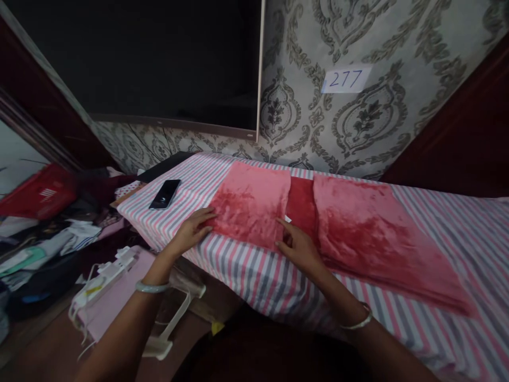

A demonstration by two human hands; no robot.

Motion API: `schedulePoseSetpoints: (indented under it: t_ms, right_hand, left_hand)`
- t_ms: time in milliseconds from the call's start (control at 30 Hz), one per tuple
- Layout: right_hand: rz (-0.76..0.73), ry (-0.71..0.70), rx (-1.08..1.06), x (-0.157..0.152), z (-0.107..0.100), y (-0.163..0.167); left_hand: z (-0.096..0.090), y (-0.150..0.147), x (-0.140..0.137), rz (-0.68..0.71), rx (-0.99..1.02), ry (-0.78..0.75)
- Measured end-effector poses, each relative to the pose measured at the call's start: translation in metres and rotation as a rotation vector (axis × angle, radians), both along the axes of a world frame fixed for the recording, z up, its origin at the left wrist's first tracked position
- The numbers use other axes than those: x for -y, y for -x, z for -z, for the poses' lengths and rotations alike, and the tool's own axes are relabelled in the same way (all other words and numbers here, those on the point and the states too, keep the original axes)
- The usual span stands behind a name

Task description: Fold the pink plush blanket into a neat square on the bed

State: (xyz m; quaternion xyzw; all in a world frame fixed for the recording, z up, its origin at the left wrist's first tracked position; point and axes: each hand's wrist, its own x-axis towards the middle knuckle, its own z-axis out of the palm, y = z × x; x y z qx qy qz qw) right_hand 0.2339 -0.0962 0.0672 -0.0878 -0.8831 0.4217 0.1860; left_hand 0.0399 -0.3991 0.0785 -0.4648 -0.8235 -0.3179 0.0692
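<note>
A red plush cloth (254, 204) lies on a striped bedsheet, its left part folded over with the pale sheen side up. My left hand (193, 229) rests at its left edge, thumb and fingers apart and touching the border. At the inner edge of that fold, my right hand (298, 245) has its thumb and curled fingers on the plush. A white tag (287, 218) shows close to the right fingertips. Further right lies another folded plush part (366, 233), with a darker red strip (301, 204) in the gap between them.
A black phone (165, 194) lies on the striped sheet (238, 265) at the left. Behind are a large dark screen (167, 58) and a patterned wall with a paper (345, 79) reading 277. Below left stand a pink-topped stool (119, 292) and piled clothes (51, 249).
</note>
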Motion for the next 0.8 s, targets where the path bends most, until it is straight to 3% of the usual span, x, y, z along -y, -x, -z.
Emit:
schedulePoseSetpoints:
  t_ms: [233, 400, 600, 800]
  right_hand:
    - [0.001, 0.098, -0.094, -0.007, -0.029, 0.013]
    - [0.01, -0.001, -0.189, -0.012, -0.051, 0.024]
    - [-0.03, -0.103, -0.278, -0.01, -0.057, 0.029]
    - [-0.027, -0.039, -0.282, -0.014, -0.056, 0.031]
  left_hand:
    - [-0.006, 0.005, 0.004, 0.052, -0.008, 0.026]
    - [-0.003, 0.01, 0.006, 0.009, -0.044, 0.009]
    - [0.001, 0.011, 0.004, -0.05, -0.105, -0.001]
    - [-0.001, 0.009, 0.004, -0.059, -0.132, -0.045]
